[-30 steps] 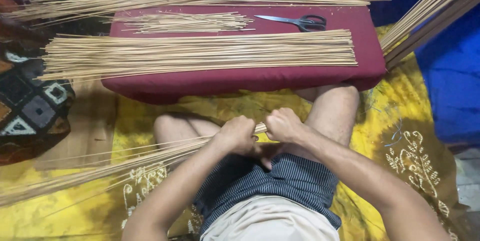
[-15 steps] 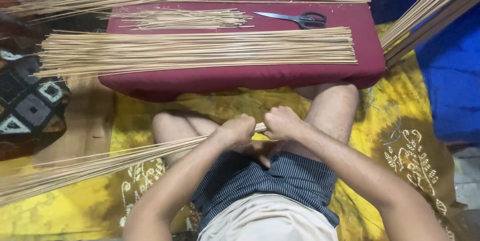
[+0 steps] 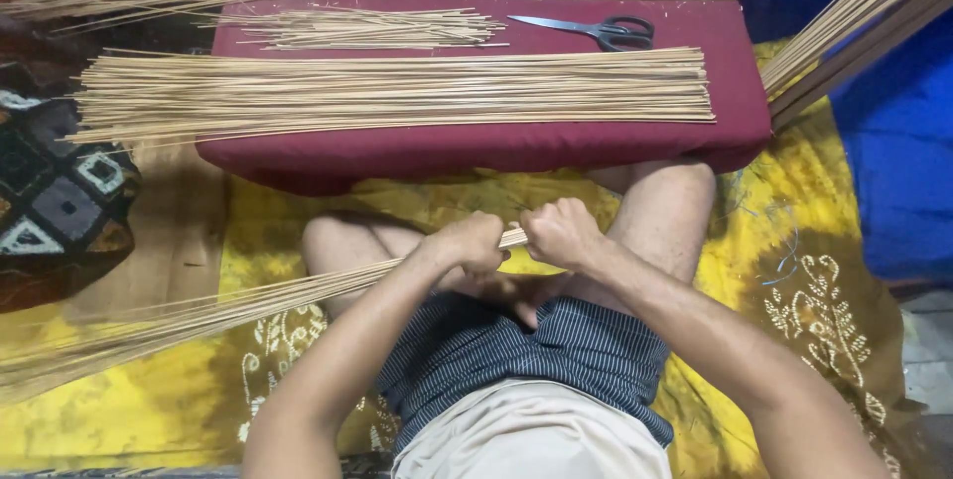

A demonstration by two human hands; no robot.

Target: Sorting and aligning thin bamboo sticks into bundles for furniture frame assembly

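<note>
Presently both hands, left [image 3: 467,244] and right [image 3: 561,234], close on a stick bundle [image 3: 199,315]; trimmed sticks [image 3: 397,94] already cover the cushion [image 3: 476,146].

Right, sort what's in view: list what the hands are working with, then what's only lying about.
In hand:
- left hand
- right hand
- bundle of thin sticks gripped by both, trailing off to the left

Lying about:
- scissors
- neat row of sticks on the red cushion
- small stick pile
- patterned pillow
</note>
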